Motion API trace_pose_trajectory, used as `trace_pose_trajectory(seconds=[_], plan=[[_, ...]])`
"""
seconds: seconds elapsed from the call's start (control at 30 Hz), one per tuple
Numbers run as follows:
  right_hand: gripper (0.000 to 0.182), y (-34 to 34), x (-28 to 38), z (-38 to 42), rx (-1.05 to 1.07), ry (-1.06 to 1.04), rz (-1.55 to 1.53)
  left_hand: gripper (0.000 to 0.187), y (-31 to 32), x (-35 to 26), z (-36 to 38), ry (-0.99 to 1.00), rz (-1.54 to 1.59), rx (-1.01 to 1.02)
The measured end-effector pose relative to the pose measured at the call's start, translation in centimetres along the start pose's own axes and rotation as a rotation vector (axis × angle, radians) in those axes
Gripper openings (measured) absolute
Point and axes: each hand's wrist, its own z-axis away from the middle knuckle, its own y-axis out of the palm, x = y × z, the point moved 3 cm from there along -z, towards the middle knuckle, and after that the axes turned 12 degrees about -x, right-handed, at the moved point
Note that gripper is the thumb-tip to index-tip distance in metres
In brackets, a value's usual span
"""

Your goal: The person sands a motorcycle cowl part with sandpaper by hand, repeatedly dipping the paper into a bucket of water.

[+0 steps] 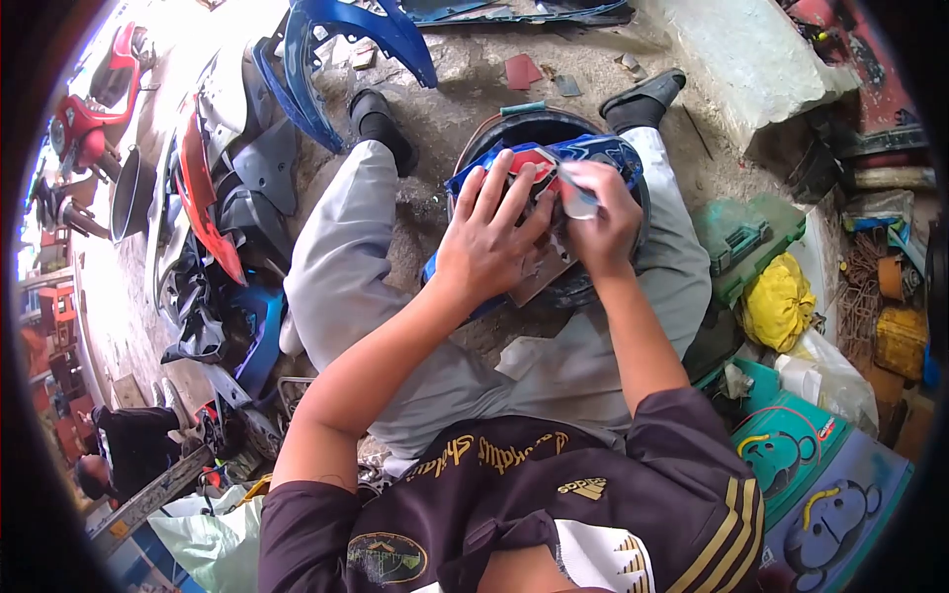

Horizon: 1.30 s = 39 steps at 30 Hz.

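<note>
A blue motorcycle fairing panel point(605, 148) with red and white markings lies between my legs, over a round black tub-like object point(529, 126). My left hand point(484, 237) rests on the panel with its fingers spread and stretched out. Beside it, my right hand point(607, 219) has its fingers closed around a small pale, flat piece point(580, 205) held against the panel; its exact kind I cannot tell. Below both hands a brownish flat piece point(544, 285) shows, partly covered by my left hand.
Blue body panels point(306, 74) and an orange-red panel point(203, 198) lie to the left. On the right are a green tool case point(756, 237), a yellow bag point(779, 301) and a teal box point(791, 445). A concrete block point(751, 69) stands ahead. Another person point(133, 445) is at far left.
</note>
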Motion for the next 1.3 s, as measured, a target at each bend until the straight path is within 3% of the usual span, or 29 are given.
trace_pose_trajectory(seconds=[0.13,0.23,0.33,0.47,0.67,0.87,1.03,1.13,1.2,1.3], plan=[[0.022,-0.4,-0.4,0.4,0.014,-0.027,0.010,0.079,0.1,0.1,0.1,0.017,-0.034,0.024],[0.015,-3.2,-2.2,4.0,-0.118,0.182,0.144,0.076,0.0,-0.1,0.1,0.031,-0.048,0.016],[0.018,-2.8,-1.8,4.2,-0.127,0.109,0.194,0.076,0.2,0.0,0.1,0.037,-0.054,0.003],[0.016,0.0,-0.4,0.0,0.031,-0.085,0.071,0.077,-0.3,0.0,0.1,0.036,-0.072,0.010],[0.016,-4.4,-1.8,4.4,-0.045,0.077,0.229,0.074,-0.1,-0.2,0.0,0.032,-0.067,0.009],[0.020,0.1,-0.1,-0.1,0.025,-0.044,0.048,0.071,-0.3,-0.1,0.1,0.024,-0.069,0.011],[0.018,-3.9,-1.7,3.4,-0.035,0.091,0.178,0.074,-0.2,-0.3,-0.1,0.034,-0.081,0.010],[0.019,-3.7,-2.3,4.0,-0.047,-0.019,0.147,0.076,0.0,-0.1,-0.1,0.028,-0.084,-0.006],[0.021,-1.7,-0.3,0.6,0.032,-0.056,-0.019,0.077,-0.3,-0.3,-0.1,0.000,-0.048,0.019],[0.020,-0.8,-0.3,-0.7,0.107,-0.046,-0.003,0.076,-0.4,-0.2,0.0,0.005,-0.065,0.023]])
